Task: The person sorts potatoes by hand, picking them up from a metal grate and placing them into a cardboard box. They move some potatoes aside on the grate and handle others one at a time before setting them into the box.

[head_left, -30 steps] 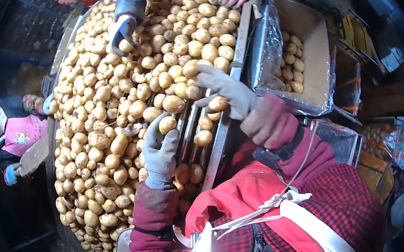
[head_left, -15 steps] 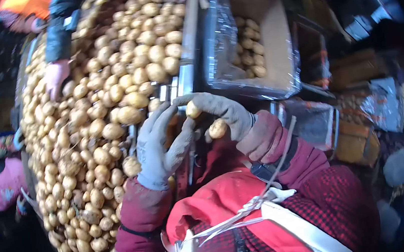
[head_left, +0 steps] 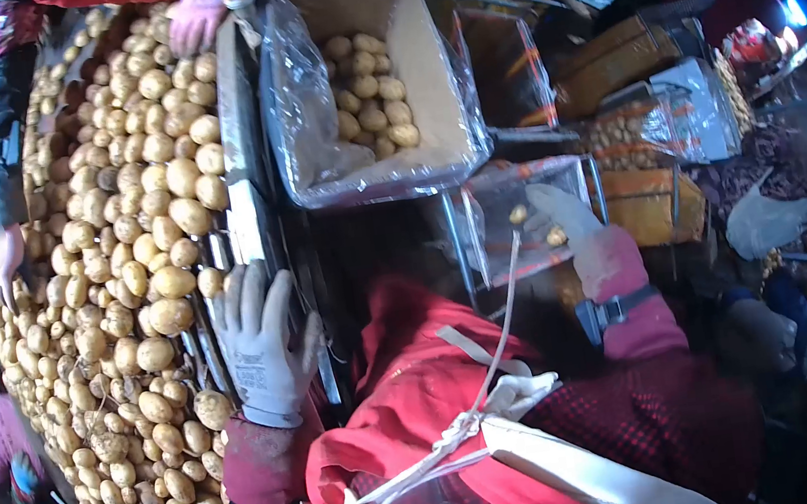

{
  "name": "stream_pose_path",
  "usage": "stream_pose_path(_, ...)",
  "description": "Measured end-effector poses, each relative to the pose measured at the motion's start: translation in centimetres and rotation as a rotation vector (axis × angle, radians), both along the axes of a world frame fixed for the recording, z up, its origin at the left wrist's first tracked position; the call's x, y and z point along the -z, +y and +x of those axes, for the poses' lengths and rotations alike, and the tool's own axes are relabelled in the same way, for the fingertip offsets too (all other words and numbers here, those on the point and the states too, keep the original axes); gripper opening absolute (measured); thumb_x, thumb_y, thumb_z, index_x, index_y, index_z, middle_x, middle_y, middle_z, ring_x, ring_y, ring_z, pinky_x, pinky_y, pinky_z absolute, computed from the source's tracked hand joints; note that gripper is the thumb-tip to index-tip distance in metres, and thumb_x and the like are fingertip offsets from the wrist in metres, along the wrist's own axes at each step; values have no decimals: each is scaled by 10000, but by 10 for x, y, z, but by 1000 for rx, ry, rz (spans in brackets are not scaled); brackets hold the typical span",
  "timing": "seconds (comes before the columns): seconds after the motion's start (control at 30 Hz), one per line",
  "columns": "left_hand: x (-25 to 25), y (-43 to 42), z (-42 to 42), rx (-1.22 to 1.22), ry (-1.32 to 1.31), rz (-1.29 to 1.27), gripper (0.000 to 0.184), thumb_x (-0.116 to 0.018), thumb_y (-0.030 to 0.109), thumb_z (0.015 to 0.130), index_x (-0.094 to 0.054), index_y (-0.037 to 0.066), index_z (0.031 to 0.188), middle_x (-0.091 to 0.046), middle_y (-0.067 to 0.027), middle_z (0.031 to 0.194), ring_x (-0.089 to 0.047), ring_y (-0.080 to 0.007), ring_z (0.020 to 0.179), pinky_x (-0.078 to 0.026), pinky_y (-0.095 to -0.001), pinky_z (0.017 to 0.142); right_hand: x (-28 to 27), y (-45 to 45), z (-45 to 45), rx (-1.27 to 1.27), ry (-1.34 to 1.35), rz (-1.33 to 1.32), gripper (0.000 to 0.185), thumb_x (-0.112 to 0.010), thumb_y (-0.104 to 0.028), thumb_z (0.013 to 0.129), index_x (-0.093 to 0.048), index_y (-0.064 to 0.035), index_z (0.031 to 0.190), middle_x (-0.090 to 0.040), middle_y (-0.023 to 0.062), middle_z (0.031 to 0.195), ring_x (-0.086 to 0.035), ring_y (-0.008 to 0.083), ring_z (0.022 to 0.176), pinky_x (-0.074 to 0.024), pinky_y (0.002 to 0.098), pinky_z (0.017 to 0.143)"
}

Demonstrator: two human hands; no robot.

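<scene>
My left hand (head_left: 264, 345), in a pale grey glove, rests with fingers spread at the rail beside a large bed of potatoes (head_left: 149, 354). Nothing is in it. To the right, my gloved right hand (head_left: 565, 212) reaches over a plastic-lined box (head_left: 500, 258), its fingers stretched out. One small potato (head_left: 518, 214) is just off its fingertips and another potato (head_left: 556, 235) is close under the palm. Whether that second one touches the glove I cannot tell.
A large plastic-lined carton (head_left: 433, 163) with several potatoes stands beyond the metal rail (head_left: 237, 141). Co-workers' pink-gloved hand (head_left: 196, 21) and another hand (head_left: 8, 265) are over the potato bed. Brown cartons (head_left: 655, 206) and a potato-filled box (head_left: 621, 140) stand at right.
My right hand has moved right from in front of me to the lined box, and its two potatoes now show beside the fingers. My left hand has flattened near the rail. The view has shifted right.
</scene>
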State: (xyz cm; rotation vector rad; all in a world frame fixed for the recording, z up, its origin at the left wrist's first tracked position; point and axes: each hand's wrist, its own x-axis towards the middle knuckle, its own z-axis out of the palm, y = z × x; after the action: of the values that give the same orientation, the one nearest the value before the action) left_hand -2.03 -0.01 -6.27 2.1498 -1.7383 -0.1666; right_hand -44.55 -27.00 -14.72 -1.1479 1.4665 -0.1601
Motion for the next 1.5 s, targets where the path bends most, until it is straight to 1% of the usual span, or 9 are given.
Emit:
stream_pose_path(0.07,0,0,-1,-8,21,-20,647,-822,153,772,-643,78,1389,-533,-224,1514,-430,-437,1465,-302,-571,1218,-7,-14,11,188,-165,193,546,-573,-526,1058,-551,-164,1466,-740,148,1042,-711,211,786,-556,326,569)
stream_pose_path(0.13,2,1,-1,-9,11,-29,631,-809,166,790,-643,81,1392,-536,-221,1514,-434,-438,1462,-302,-574,1220,-23,-14,32,412,-803,256,577,-572,-530,1059,-542,-130,1475,-737,155,1081,-724,228,822,-557,302,556)
stream_pose_path(0.6,3,3,-1,-19,17,-76,582,-785,172,814,-648,54,1368,-558,-218,1474,-450,-443,1443,-321,-571,1208,-80,-18,144,187,-791,124,567,-606,-378,1069,-506,-98,1551,-679,150,1341,-690,154,969,-585,247,714)
stream_pose_path(0.87,2,4,-1,-17,19,-81,590,-806,223,808,-647,64,1353,-555,-204,1481,-454,-424,1437,-318,-584,1214,-69,-200,170,405,-1023,-63,368,-755,-353,985,-629,-98,1220,-713,157,1051,-750,342,985,-650,510,870)
stream_pose_path(1.0,6,5,1,-19,15,-92,582,-814,260,838,-647,77,1364,-554,-199,1486,-456,-424,1433,-322,-594,1207,-79,-288,213,552,-756,-153,745,-788,-465,943,-452,-117,1509,-492,334,1464,-656,463,1140,-598,537,974)
stream_pose_path(1.17,-4,4,-1,-46,69,-95,600,-809,277,841,-628,84,1380,-546,-193,1477,-479,-405,1418,-362,-581,1173,-26,-230,228,-38,-991,-53,586,-525,-394,1107,-379,-134,1612,-570,214,1448,-666,312,1199,-599,424,965)
stream_pose_path(1.27,0,19,0,-19,56,-131,641,-837,261,800,-617,94,1378,-552,-185,1465,-488,-399,1411,-397,-558,1154,-73,-112,288,-123,-812,-57,516,-439,-285,1131,-374,-85,1602,-600,170,1421,-703,260,1117,-616,336,887)
stream_pose_path(1.33,-9,31,-1,-58,40,-105,623,-831,263,803,-622,106,1368,-554,-179,1465,-491,-387,1410,-402,-556,1147,-72,-62,320,-325,-918,-84,565,-552,-208,1082,-383,-63,1601,-618,145,1387,-703,207,1102,-598,218,813)
stream_pose_path(1.5,-15,86,15,-336,-99,-77,575,-770,284,871,-616,102,1394,-561,-224,1445,-542,-422,1338,-388,-558,1148,-76,70,379,-829,-853,-325,544,-681,-206,1009,-536,-77,1517,-657,138,1359,-671,233,1186,-557,354,969)
